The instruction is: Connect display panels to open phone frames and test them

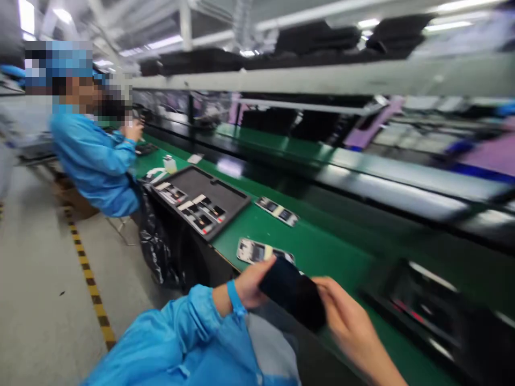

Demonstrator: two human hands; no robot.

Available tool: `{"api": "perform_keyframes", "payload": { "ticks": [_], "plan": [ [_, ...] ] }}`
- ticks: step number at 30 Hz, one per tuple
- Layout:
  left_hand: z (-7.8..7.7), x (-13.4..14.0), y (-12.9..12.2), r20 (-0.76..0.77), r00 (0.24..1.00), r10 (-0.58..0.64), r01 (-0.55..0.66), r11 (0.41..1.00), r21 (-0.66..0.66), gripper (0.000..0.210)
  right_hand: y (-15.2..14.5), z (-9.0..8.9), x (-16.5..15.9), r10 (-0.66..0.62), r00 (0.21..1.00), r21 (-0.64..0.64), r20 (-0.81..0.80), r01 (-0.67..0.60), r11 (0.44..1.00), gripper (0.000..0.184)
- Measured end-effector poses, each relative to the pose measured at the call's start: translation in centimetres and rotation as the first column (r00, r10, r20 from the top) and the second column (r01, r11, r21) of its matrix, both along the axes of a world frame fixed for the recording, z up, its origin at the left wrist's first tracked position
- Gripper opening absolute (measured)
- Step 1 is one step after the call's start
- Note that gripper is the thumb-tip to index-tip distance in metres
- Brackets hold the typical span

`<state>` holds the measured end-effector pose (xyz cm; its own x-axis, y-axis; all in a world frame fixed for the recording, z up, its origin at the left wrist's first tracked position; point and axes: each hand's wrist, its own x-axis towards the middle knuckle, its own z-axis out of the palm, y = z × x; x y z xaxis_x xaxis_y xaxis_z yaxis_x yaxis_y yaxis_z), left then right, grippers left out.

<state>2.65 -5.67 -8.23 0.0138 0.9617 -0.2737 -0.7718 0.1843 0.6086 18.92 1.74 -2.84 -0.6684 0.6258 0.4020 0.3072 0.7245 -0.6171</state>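
Between my two hands is a dark, glossy phone screen (292, 292), held tilted in front of my body. Its far side is hidden, so I cannot tell whether a phone body is attached. My left hand (252, 283), with a blue band at the wrist, grips one end. At the other end, the fingers of my right hand (341, 311) pinch the edge. Just beyond my left hand lies an opened phone body (261, 251) with its inner parts showing, partly covered by the screen. Another opened phone body (277, 211) rests farther back on the green bench (317, 249).
A dark tray (231, 201) with several phone parts sits to the left. Another dark tray (432, 300), blurred, is at right. A co-worker (90, 155) in blue sits up the bench. A black plastic bag (155, 246) hangs at the bench edge. A long rail runs behind.
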Motion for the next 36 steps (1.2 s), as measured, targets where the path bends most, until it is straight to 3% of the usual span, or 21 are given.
{"api": "perform_keyframes", "payload": {
  "ticks": [2,6,9,12,16,19,22,26,29,32,34,36],
  "plan": [
    [0.7,-0.7,0.0,-0.006,1.0,0.019,-0.019,1.0,0.008,0.051,-1.1,-0.4,1.8,-0.018,0.999,-0.104,0.026,0.021,0.994,0.041],
    [0.0,-1.5,0.7,-0.091,0.995,-0.048,0.049,0.999,0.01,0.059,-0.1,-0.8,1.8,0.015,0.999,-0.231,0.035,-0.006,0.973,0.038],
    [-0.4,-2.1,1.4,-0.253,0.96,0.123,-0.105,0.991,0.084,0.053,0.9,-1.8,2.0,0.021,0.999,-0.245,0.033,-0.012,0.97,0.037],
    [-0.3,-4.2,2.3,-0.427,0.85,0.309,-0.244,0.949,0.202,0.048,2.3,-3.3,2.8,-0.041,0.997,-0.206,0.067,0.054,0.977,0.034],
    [-0.3,-8.1,3.6,-0.729,0.614,0.302,-0.152,0.952,0.265,0.033,6.4,-5.4,3.3,-0.148,0.976,-0.095,0.162,0.165,0.982,0.03],
    [-0.8,-9.7,4.5,-0.836,0.487,0.251,-0.097,0.967,0.234,0.02,10.0,-6.8,2.9,-0.223,0.941,-0.002,0.256,0.231,0.973,0.029],
    [-1.3,-10.1,5.4,-0.857,0.478,0.193,-0.063,0.981,0.185,0.015,12.0,-7.7,2.0,-0.243,0.921,0.037,0.304,0.243,0.969,0.029],
    [-2.0,-10.2,6.0,-0.851,0.511,0.121,-0.025,0.992,0.126,0.016,11.2,-7.3,-0.2,-0.261,0.92,0.126,0.293,0.233,0.964,0.031],
    [-2.1,-10.3,6.2,-0.821,0.564,0.086,0.002,0.994,0.106,0.022,9.4,-6.5,-3.4,-0.042,0.973,0.166,0.229,0.003,0.986,0.04],
    [-1.9,-10.6,6.3,-0.785,0.617,0.05,0.042,0.995,0.096,0.031,8.2,-6.3,-6.5,0.24,0.948,0.074,0.208,-0.26,0.963,0.034],
    [-1.7,-10.9,5.9,-0.775,0.63,0.051,0.049,0.993,0.104,0.035,8.0,-6.6,-7.7,0.29,0.94,-0.004,0.179,-0.294,0.956,0.03],
    [-1.7,-11.3,5.1,-0.801,0.59,0.104,0.018,0.99,0.142,0.035,8.0,-7.0,-7.9,0.275,0.951,-0.042,0.139,-0.272,0.961,0.03]
  ]
}}
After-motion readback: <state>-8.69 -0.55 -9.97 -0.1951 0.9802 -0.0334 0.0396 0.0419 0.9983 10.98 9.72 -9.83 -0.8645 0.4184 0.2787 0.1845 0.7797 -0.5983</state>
